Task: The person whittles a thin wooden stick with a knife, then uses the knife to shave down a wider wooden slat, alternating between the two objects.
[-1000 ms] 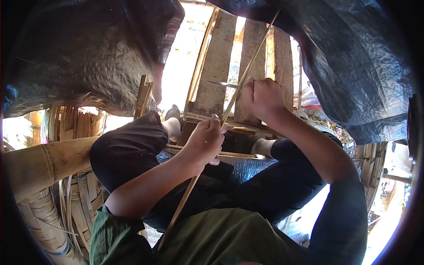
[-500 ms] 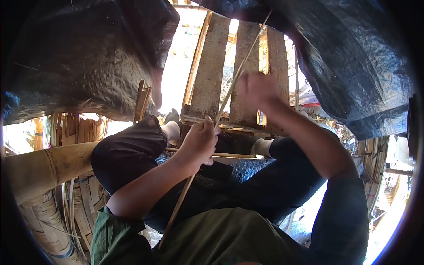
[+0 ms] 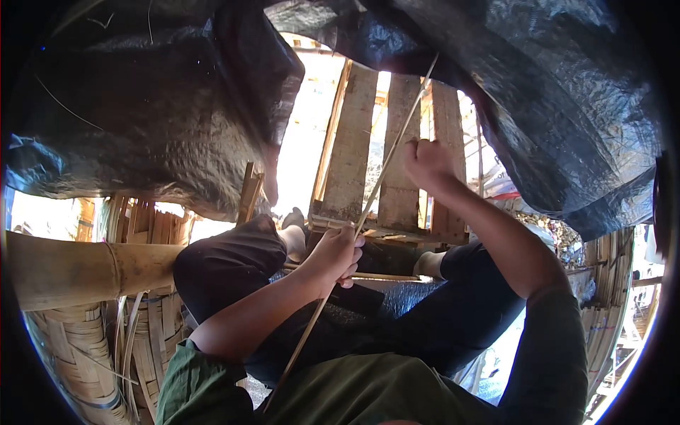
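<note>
A thin stick (image 3: pixel 387 167) slanted through the person's left hand (image 3: pixel 336 258), with the right hand (image 3: pixel 431 166) raised just beside its upper length.

The left fingers were wrapped closed around the stick, which ran from near the lap up past the right hand, its upper end in front of the dark sheet (image 3: pixel 567 92). The right fingers were curled into a fist near the stick; whether they had hold of anything could not be told. Behind the stick's upper part stood upright wooden boards (image 3: pixel 354 142) with bright gaps between them. The person's dark trousers (image 3: pixel 230 263) spread to both sides below, and a thick bamboo pole (image 3: pixel 78 273) reached the knee at the picture's left, above woven strips (image 3: pixel 79 358).
</note>
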The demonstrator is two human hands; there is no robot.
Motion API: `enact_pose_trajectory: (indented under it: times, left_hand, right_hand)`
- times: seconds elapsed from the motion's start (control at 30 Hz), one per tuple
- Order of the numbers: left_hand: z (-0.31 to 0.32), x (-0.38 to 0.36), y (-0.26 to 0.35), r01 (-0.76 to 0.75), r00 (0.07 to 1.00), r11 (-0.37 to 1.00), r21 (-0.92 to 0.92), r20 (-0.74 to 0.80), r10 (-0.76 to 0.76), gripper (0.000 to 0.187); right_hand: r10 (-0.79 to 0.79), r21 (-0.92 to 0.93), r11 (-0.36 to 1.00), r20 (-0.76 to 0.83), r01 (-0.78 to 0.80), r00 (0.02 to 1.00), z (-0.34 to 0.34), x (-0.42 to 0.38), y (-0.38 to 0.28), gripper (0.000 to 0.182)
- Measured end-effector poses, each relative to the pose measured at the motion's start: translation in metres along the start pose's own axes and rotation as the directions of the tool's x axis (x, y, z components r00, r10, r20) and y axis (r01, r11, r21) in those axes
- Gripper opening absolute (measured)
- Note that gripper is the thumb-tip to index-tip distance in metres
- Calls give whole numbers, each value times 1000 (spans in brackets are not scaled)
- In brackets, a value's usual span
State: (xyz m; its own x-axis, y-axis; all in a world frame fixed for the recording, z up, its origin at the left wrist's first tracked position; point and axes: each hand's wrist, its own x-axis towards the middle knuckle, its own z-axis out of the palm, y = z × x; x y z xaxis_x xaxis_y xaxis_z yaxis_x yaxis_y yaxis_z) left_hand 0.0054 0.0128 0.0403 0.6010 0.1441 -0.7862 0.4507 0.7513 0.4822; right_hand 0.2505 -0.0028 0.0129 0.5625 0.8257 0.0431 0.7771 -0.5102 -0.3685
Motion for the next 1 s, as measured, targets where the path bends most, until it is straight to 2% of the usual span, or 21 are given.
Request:
enact_pose_trajectory:
  times: [0.03,0.07,0.13,0.17,0.23,0.27,0.33,0.4,0.43,0.47,0.53,0.6,0.63,0.67,0.77,0.8,0.87,0.9,0.93,1.0]
  left_hand:
    - [-2,1,0,-14,1000,999,36,-1,14,38]
    - [-1,1,1,-26,1000,999,42,-1,26,38]
    - [0,-2,1,-59,998,993,102,-10,60,39]
    - [-2,1,0,-92,996,988,125,-8,93,40]
    - [-7,9,-4,-138,989,978,159,-19,143,42]
    - [-8,12,-5,-186,981,964,188,-24,194,44]
    - [-5,14,-3,-161,983,969,190,-56,174,45]
    - [-3,16,4,-142,984,972,189,-83,159,47]
    - [-4,18,8,-166,980,971,171,-84,182,48]
    - [-5,20,12,-188,976,970,152,-85,202,49]
    - [-7,22,16,-207,972,970,128,-88,219,49]
    - [-9,22,16,-140,988,982,123,-46,146,46]
    - [-8,24,13,-161,987,985,62,-14,162,43]
    - [-8,26,12,-151,988,987,59,-18,153,43]
    - [-11,33,19,-200,972,968,153,-95,216,42]
    - [-15,33,23,-230,954,943,242,-133,267,43]
    - [-21,34,32,-273,909,866,418,-183,375,44]
    - [-25,37,35,-263,896,848,460,-209,391,45]
    - [-30,38,37,-263,898,846,464,-203,391,45]
    - [-37,38,40,-302,898,844,444,-164,408,45]
  right_hand:
    - [95,36,994,87,-99,992,0,3,-1,49]
    - [91,38,995,75,-94,993,-12,-2,-16,49]
    - [46,205,971,344,-123,938,-30,-19,-40,53]
    - [46,211,970,342,-124,938,-26,-22,-38,53]
    - [-106,362,932,340,-27,934,-13,-26,-32,43]
    - [-103,364,931,340,-29,935,-7,-29,-31,43]
    - [70,416,893,247,-171,966,1,-35,-34,35]
    - [23,413,881,449,-230,893,-4,-39,-38,30]
    - [-66,441,881,472,-170,879,-2,-43,-40,29]
    - [-126,475,872,449,-117,884,1,-51,-42,30]
    - [-143,476,875,419,-83,896,-3,-61,-50,35]
    - [-188,524,849,422,-69,887,4,-57,-45,38]
    - [-232,572,818,418,-56,879,6,-53,-42,40]
    - [-274,466,884,466,31,841,-4,-44,-38,42]
    - [-187,464,884,467,-60,864,-15,-28,-33,50]
    - [-188,465,883,471,-61,862,-14,-27,-32,50]
    - [-145,434,901,346,-21,927,-16,-29,-31,50]
    - [-122,436,897,408,-75,905,-18,-32,-30,49]
    - [-150,436,899,388,-38,909,-14,-34,-30,49]
    - [-135,379,924,443,-48,886,-13,-37,-28,40]
